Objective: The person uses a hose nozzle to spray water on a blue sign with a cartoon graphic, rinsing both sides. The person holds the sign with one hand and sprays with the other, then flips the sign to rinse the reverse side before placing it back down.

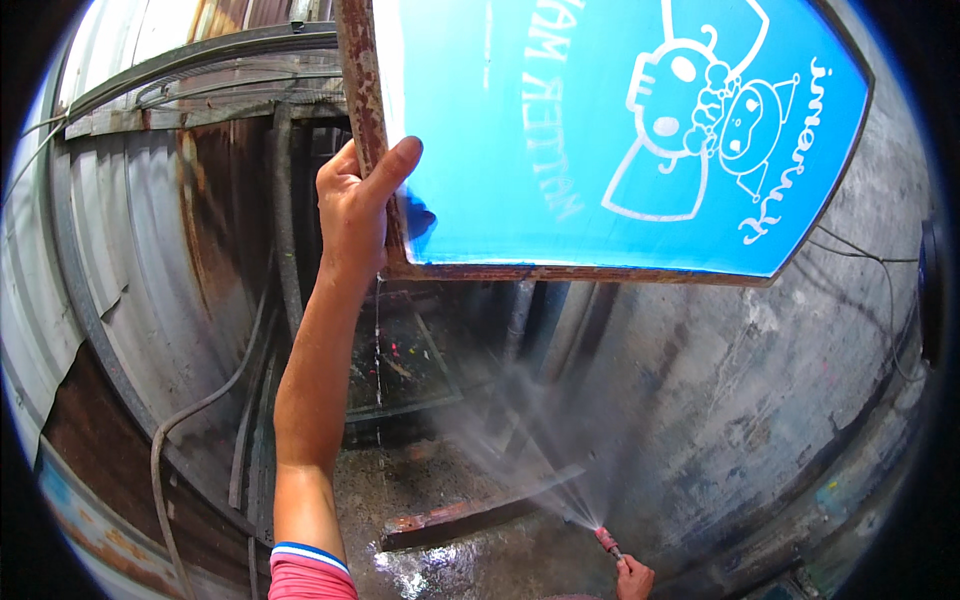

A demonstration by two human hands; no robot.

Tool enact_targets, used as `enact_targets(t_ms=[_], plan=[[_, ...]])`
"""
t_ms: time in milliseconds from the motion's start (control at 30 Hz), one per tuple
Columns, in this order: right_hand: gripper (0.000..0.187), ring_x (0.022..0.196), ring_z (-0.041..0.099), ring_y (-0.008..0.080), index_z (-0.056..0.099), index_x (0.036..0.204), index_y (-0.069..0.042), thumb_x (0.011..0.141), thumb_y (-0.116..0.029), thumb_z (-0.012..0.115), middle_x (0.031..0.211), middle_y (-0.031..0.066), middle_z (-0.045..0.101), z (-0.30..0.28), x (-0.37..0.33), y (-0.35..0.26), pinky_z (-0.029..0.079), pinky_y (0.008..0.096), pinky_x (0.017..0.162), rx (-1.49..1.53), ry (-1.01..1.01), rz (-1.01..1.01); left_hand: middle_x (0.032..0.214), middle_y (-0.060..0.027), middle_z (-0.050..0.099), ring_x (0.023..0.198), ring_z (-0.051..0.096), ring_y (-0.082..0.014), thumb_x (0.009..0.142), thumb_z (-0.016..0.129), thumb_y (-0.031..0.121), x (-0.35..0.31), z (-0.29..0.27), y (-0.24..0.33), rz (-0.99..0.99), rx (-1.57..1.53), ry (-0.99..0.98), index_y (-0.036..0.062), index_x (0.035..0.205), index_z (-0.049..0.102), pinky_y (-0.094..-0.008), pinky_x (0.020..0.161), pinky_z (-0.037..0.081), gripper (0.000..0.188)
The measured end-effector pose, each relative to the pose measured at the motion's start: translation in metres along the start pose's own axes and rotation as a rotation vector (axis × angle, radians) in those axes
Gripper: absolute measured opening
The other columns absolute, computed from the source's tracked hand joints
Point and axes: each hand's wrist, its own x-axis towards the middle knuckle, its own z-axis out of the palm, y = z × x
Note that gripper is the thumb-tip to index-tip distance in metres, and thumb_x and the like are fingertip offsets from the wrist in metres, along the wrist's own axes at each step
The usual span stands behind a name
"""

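Rusty washbay; left fingers (392,165) seemingly pinch screen frame (372,130).

A single printing screen (600,130) fills the upper middle and right of the view, held up and tilted. Its mesh is bright blue and carries a white outline drawing of two cartoon figures with a bow, plus white lettering that shows mirrored. A rusty brown frame borders it, visible along the left side and the bottom edge. The left hand (355,205) grips the frame at its lower left corner, thumb lying on the blue mesh.
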Motion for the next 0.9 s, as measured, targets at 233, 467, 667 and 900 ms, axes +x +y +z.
enact_targets(t_ms=[233,467,667,900], plan=[[0.029,0.091,0.062,0.0380,0.066,0.108,-0.008,0.090,-0.027,0.054,0.097,0.0186,0.066,0.000,0.000,-0.001,0.049,0.0418,0.078,0.044,0.007,-0.020,0.065,0.0011,0.054,0.054,0.050,-0.0046,0.078,0.075,0.035,0.008,0.011,0.004,0.029,-0.034,0.001,0.0018,0.085,0.061,-0.0213,0.048,0.042,0.037],[0.028,0.090,0.062,0.0387,0.066,0.108,-0.009,0.090,-0.027,0.055,0.096,0.0193,0.066,-0.001,-0.001,-0.003,0.049,0.0422,0.077,0.018,0.002,-0.011,0.065,0.0007,0.054,0.052,0.050,-0.0047,0.079,0.074,0.034,0.013,0.019,0.006,0.055,-0.061,-0.032,0.0022,0.084,0.061,-0.0213,0.047,0.042,0.035],[0.028,0.089,0.062,0.0400,0.066,0.108,-0.010,0.089,-0.028,0.055,0.094,0.0205,0.065,0.004,-0.001,0.006,0.049,0.0426,0.075,0.036,0.029,-0.004,0.067,0.0008,0.055,0.057,0.052,-0.0056,0.079,0.073,0.029,0.008,0.017,0.004,0.027,-0.036,-0.022,-0.0006,0.091,0.063,-0.0218,0.051,0.042,0.034],[0.029,0.089,0.061,0.0410,0.066,0.108,-0.010,0.090,-0.029,0.055,0.094,0.0210,0.065,0.001,-0.005,0.007,0.049,0.0433,0.075,0.087,0.047,-0.038,0.069,0.0007,0.056,0.057,0.049,-0.0045,0.080,0.073,0.029,-0.005,0.013,-0.010,-0.004,-0.067,-0.030,-0.0010,0.092,0.063,-0.0207,0.052,0.040,0.034]])
